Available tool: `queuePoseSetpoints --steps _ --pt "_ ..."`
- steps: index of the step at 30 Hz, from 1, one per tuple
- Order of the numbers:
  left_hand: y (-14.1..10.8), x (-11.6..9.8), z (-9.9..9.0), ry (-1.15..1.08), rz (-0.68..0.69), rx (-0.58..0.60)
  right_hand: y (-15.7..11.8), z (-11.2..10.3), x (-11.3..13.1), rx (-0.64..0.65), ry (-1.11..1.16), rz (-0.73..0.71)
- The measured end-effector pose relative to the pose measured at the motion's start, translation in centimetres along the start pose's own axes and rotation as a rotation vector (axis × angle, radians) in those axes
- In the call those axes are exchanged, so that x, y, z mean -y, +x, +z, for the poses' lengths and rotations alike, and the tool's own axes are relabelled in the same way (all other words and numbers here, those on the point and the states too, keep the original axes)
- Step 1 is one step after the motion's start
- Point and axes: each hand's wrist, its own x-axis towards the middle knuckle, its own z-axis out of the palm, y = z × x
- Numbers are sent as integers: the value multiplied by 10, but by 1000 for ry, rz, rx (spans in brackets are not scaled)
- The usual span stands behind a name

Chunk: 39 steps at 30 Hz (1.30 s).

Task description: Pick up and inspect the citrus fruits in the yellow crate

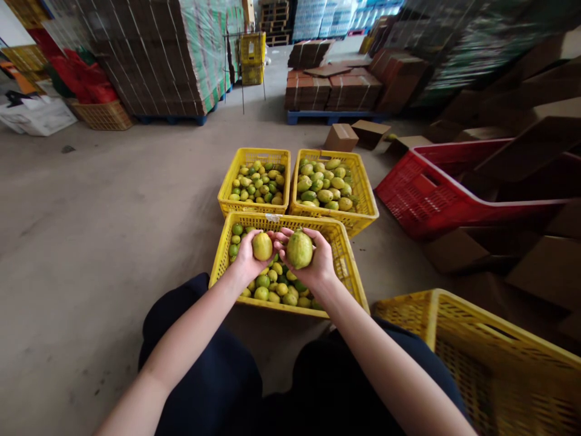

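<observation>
Over the near yellow crate I hold up two lemons, one in each hand. My left hand is closed round a smaller yellow lemon. A larger, bumpy, greenish-yellow lemon lies in the curled fingers of my right hand. The fingertips of both hands come close together between the fruits; whether they touch I cannot tell. Below them, loose green and yellow lemons fill the bottom of the near crate. My wrists hide part of that fruit.
Behind stand two yellow crates of lemons, a left one and a right one. A red crate with cardboard is at right, above another yellow crate by my right leg. Flattened cartons lie on a blue pallet further back.
</observation>
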Motion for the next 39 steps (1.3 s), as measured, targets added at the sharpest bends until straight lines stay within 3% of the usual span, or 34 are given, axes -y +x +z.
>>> queuePoseSetpoints --steps 4,17,39 --pt "-4 -4 0 -7 8 -10 -1 0 2 23 15 -2" --pt "-14 -19 -8 -17 37 14 0 -2 7 -83 -21 -52" --pt "-13 -18 -7 -69 46 -17 -2 0 7 -101 -54 -32"
